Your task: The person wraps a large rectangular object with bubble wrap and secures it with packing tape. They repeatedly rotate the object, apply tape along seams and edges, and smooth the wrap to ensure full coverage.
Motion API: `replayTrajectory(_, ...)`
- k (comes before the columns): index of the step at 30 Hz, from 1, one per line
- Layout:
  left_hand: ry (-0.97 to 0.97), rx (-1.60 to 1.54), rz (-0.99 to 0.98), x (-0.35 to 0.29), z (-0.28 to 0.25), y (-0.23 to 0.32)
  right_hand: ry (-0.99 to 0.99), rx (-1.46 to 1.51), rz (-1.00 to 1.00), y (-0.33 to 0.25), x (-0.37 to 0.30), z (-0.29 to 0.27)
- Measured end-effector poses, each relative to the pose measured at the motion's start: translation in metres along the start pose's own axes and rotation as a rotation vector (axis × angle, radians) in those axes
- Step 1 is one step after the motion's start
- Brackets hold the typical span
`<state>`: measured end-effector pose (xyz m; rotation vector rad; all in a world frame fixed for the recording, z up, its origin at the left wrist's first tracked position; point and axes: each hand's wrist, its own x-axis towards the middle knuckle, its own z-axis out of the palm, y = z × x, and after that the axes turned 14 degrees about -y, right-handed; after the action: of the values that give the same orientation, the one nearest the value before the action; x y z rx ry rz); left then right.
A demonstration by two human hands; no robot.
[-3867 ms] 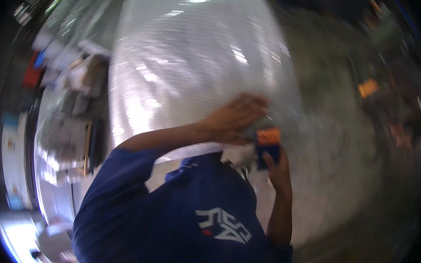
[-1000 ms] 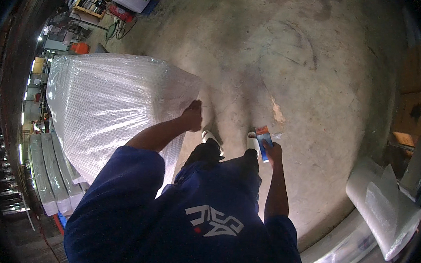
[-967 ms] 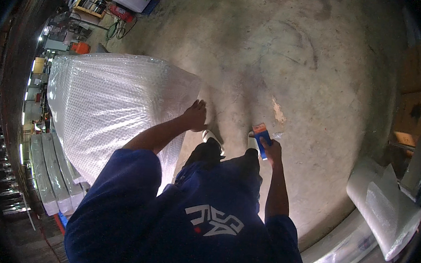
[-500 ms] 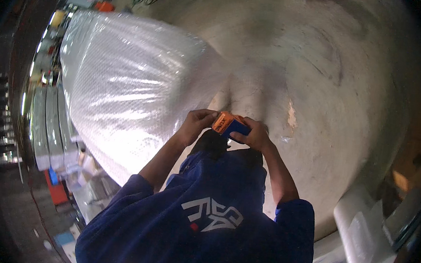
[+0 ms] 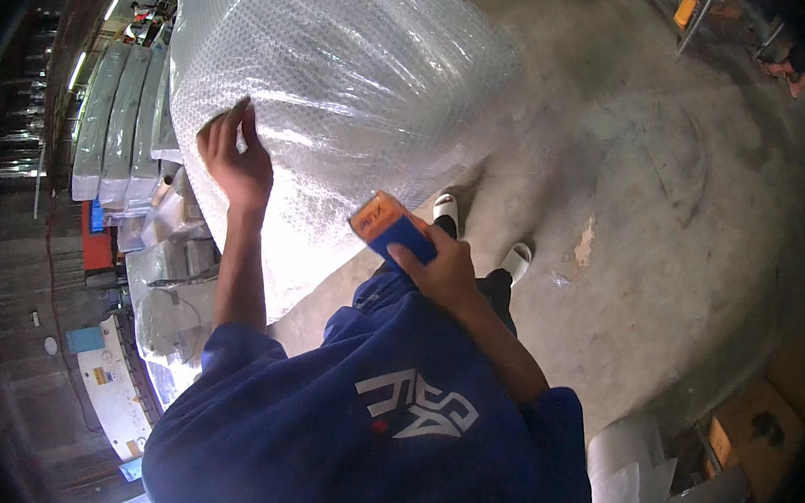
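Observation:
In my right hand [image 5: 444,269] is a small box-shaped tool, an orange-and-blue block [image 5: 387,227]. My fingers wrap its blue part and the orange end points up and left; its exact kind does not show. My left hand [image 5: 238,158] is raised over the big bubble-wrapped bundle [image 5: 340,86], thumb and finger tips pressed together. Whatever the pinch holds, if anything, is too small to make out. I cannot tell whether that hand touches the shiny clear wrap.
Wrapped panels [image 5: 121,125] stand at the far left, above a red box [image 5: 96,237]. Bubble-wrap rolls [image 5: 627,468] and a cardboard box [image 5: 757,426] lie at the lower right. A metal frame [image 5: 692,28] stands at the far right. My feet in light slippers [image 5: 517,261] are on concrete.
My left hand has left the orange end of the block and moved left over the bundle. My right hand keeps hold of the block. The view has shifted, bringing my slippers into sight.

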<state>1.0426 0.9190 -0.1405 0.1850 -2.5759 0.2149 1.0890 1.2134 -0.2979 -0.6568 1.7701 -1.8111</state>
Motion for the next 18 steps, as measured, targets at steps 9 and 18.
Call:
replayTrajectory(9, -0.210, 0.082, 0.091, -0.007, 0.052, -0.023, 0.016, -0.056, 0.230, 0.046, 0.009, 0.015)
replayTrajectory(18, -0.904, -0.024, 0.998, -0.057, 0.036, 0.039, 0.077, -0.032, 0.195, 0.103, 0.041, 0.041)
